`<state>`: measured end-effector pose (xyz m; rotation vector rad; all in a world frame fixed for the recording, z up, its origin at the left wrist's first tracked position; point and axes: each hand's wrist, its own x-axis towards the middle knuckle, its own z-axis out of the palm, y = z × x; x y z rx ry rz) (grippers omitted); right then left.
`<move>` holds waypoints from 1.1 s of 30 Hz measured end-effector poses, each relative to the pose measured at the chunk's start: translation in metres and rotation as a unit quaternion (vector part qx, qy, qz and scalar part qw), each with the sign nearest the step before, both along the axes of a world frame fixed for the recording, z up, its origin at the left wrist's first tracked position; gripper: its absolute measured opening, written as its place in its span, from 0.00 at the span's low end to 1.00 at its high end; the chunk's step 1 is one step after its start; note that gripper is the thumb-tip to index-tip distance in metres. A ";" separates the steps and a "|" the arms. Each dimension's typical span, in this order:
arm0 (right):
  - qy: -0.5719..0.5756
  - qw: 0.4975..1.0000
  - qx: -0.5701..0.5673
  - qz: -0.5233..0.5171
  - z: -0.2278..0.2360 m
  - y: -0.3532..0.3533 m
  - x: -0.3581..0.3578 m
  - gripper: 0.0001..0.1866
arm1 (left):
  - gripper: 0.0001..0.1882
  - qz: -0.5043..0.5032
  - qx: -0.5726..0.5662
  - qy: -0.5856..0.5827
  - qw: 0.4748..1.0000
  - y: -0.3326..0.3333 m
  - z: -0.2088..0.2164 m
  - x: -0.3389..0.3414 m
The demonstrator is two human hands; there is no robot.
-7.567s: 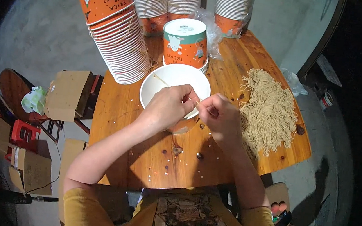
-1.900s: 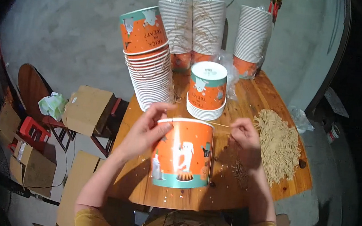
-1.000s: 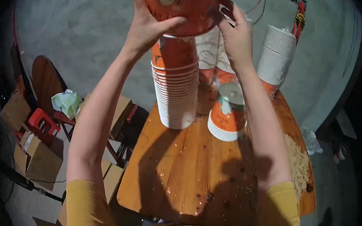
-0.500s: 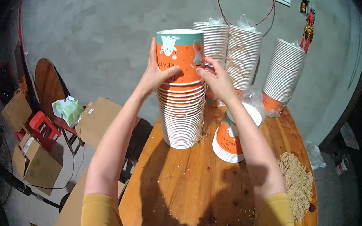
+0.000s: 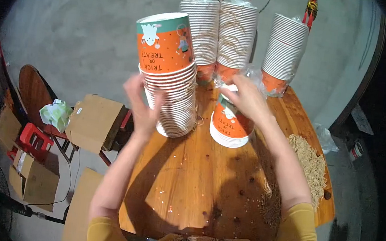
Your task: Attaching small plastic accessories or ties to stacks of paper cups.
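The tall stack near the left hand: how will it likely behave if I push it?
The tall stack would probably tip rather than slide if pushed high up, being tall over a narrow base. It nests closely, suggesting thin walls, so it may be light for its size and dent if squeezed. The string looped at its side could snag.

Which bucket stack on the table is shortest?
The short stack at the right hand: below its upside-down orange bucket, only a few white rims show. The other four stacks rise higher with many more rims.
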<state>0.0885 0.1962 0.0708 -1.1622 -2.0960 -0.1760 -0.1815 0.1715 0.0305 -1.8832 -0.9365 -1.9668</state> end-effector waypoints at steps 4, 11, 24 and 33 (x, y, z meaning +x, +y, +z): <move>-0.032 0.999 -0.015 -0.010 -0.032 -0.014 0.029 0.14 | 0.49 -0.243 -0.294 -0.002 0.924 -0.020 -0.065 0.099; 0.057 0.998 0.022 0.010 -0.042 -0.008 0.021 0.09 | 0.65 -0.133 -0.343 0.014 0.930 0.012 -0.130 0.165; 0.082 0.992 0.092 0.043 -0.052 0.001 0.033 0.07 | 0.63 -0.118 -0.442 0.010 0.889 0.016 -0.149 0.170; 0.095 0.980 0.169 0.035 -0.039 0.003 0.038 0.06 | 0.61 -0.123 -0.499 0.008 0.858 0.020 -0.143 0.172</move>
